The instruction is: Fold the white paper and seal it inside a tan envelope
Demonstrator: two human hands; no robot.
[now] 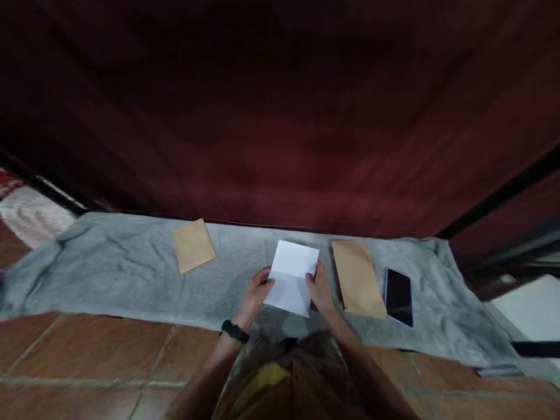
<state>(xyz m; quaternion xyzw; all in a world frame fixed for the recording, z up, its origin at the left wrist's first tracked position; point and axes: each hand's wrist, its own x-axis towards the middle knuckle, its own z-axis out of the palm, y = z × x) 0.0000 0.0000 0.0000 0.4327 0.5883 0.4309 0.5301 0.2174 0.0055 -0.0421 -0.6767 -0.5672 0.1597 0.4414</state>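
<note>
A white sheet of paper (292,277) with a crease across its middle is held above a grey towel (109,274) spread on the floor. My left hand (257,290), with a black band at the wrist, grips the sheet's left edge. My right hand (320,286) grips its right edge. Both hands have fingers closed on the paper.
A small brown envelope (193,245) lies on the towel to the left. A longer brown envelope (359,278) lies just right of my hands, and a black phone (399,296) beside it. A dark red curtain (280,116) hangs behind. Brown floor tiles (87,361) lie in front.
</note>
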